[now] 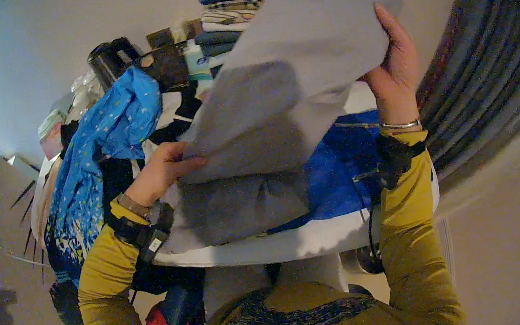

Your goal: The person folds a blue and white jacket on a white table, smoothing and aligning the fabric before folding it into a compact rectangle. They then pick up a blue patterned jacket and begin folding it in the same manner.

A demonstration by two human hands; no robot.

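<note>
A large light grey cloth (pixel 252 113) is stretched between my two hands over the table, its lower part resting near the front edge. My left hand (pixel 165 169) pinches its left edge between thumb and fingers. Higher up at the right, my right hand (pixel 393 59) holds the other side, thumb in front and the fingers hidden behind the fabric. A blue cloth (pixel 333 177) lies on the table under and to the right of the grey one. Left of my left hand is a heap of clothes with a bright blue patterned garment (pixel 107 119) on top.
Behind the grey cloth stands a stack of folded clothes (pixel 224 21). A plastic bottle (pixel 197 61) and a black glossy container (pixel 111 61) stand at the back left. The white table edge (pixel 253 252) runs before me. A dark curtain (pixel 480 49) hangs at the right.
</note>
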